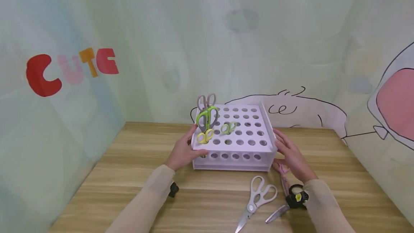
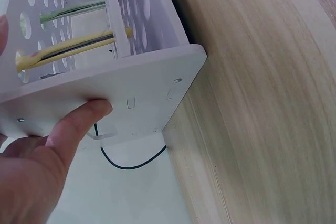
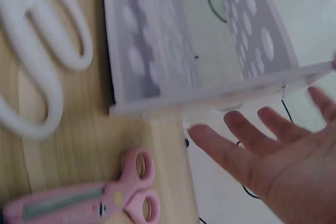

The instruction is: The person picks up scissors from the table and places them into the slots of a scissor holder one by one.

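Between both hands stands a white perforated rack (image 1: 233, 146), two-tiered with rows of round holes. My left hand (image 1: 184, 152) holds its left front corner, thumb over the top edge and fingers against the side panel (image 2: 142, 90). My right hand (image 1: 292, 155) is at the right side, its fingers extended and spread by the panel in the right wrist view. Upright in the rack's left part are grey scissors (image 1: 201, 103), green-and-grey scissors (image 1: 208, 112) and small yellow scissors (image 1: 205, 136). Pale green scissors (image 1: 228, 128) stand nearer the middle.
White scissors (image 1: 255, 200) lie on the wooden table (image 1: 200, 204) in front of the rack. Pink scissors (image 3: 118, 195) lie by the right hand, and black-handled scissors (image 1: 278, 214) are partly hidden near the right wrist. A printed curtain (image 1: 168, 46) hangs behind the table.
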`<state>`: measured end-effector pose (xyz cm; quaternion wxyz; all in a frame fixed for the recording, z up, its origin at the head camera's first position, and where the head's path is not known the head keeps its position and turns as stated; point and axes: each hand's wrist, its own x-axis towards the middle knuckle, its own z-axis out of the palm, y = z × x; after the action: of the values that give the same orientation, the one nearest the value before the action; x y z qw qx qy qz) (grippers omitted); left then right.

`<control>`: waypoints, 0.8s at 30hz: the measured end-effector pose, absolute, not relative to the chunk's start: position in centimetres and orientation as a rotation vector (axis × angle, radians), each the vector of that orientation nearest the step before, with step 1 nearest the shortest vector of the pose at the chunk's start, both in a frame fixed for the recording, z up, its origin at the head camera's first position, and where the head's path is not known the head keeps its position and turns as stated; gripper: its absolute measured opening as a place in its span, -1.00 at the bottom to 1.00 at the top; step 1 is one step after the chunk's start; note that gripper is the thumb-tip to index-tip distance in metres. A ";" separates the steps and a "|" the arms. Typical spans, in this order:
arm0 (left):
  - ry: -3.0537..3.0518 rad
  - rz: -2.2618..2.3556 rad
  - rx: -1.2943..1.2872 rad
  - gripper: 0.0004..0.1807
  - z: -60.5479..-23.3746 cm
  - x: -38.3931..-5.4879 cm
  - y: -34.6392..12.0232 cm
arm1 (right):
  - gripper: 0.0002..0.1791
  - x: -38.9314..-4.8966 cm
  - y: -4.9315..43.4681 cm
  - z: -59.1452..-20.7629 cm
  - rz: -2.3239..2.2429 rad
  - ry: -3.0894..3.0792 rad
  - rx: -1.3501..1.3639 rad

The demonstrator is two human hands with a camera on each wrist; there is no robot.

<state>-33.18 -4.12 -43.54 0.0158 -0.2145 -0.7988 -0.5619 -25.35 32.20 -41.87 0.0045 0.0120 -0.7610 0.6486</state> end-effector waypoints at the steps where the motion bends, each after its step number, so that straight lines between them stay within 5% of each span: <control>1: -2.486 -1.749 -0.663 0.16 -43.6 -33.2 -4.2 | -0.32 -25.4 32.3 -41.9 1.976 -2.404 0.006; 10: -2.490 -1.745 -0.666 0.15 -43.5 -33.2 -4.1 | -0.49 -25.2 34.0 -43.0 1.251 -2.659 -0.263; 24: -2.499 -1.742 -0.665 0.14 -43.2 -32.9 -4.0 | -0.30 -24.5 34.1 -44.3 0.970 -2.923 -0.352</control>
<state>-32.89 -3.99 -43.19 0.0119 -0.2133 -0.8015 -0.5585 -24.54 34.05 -44.26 0.0211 -0.1137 -0.9428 0.3128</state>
